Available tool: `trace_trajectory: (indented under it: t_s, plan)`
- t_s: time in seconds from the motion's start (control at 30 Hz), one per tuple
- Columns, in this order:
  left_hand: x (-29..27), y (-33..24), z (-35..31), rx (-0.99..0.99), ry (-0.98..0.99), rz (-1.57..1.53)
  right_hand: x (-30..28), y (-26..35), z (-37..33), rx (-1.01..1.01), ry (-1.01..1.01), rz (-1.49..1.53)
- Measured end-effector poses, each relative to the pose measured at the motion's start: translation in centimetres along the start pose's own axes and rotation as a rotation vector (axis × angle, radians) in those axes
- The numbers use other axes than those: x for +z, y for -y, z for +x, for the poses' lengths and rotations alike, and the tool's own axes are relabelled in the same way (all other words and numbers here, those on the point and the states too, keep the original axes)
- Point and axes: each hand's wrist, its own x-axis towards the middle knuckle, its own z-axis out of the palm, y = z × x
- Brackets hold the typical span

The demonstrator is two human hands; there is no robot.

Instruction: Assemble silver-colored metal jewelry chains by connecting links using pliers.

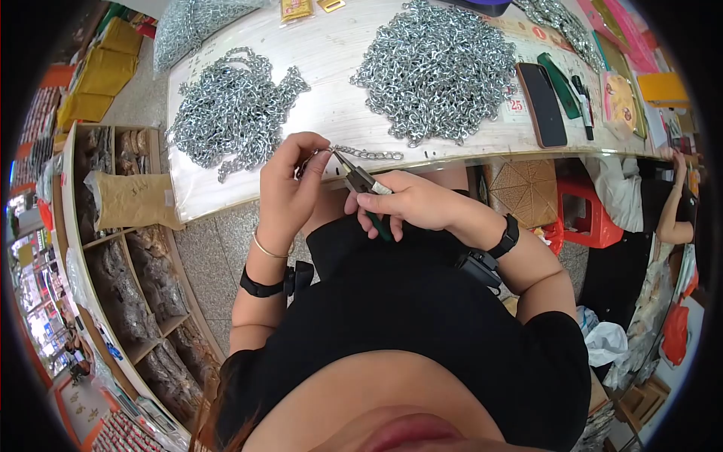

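On your side of the big chain heap (pixel 437 71), all shiny twisted metal links, your left hand (pixel 292 177) pinches one end of a short chain (pixel 373 154) between thumb and forefinger. Your right hand (pixel 407 200) is curled around green-handled pliers (pixel 360 179), their slender tips at that end. Left of the heap sits a smaller chain pile (pixel 230 109); right of it, a red-printed paper (pixel 516 107) and a smooth, dark phone (pixel 542 105).

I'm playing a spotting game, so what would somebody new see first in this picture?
Probably the big heap of shiny silver chain on the white table, with a smaller heap to its left. Then, at the near edge, the left hand pinching a short chain while the right hand holds pliers to it.
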Motion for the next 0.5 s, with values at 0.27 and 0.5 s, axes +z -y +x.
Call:
trace_trajectory:
  t_s: [0.27,0.5]
  plan:
    - [0.2,2.0,0.1,-0.187,0.050,-0.470,-0.1,0.1,0.3,-0.057,0.060,0.030]
    - [-0.2,1.9,0.0,-0.193,0.045,-0.563,0.2,-0.4,-0.3,-0.147,-0.027,-0.022]
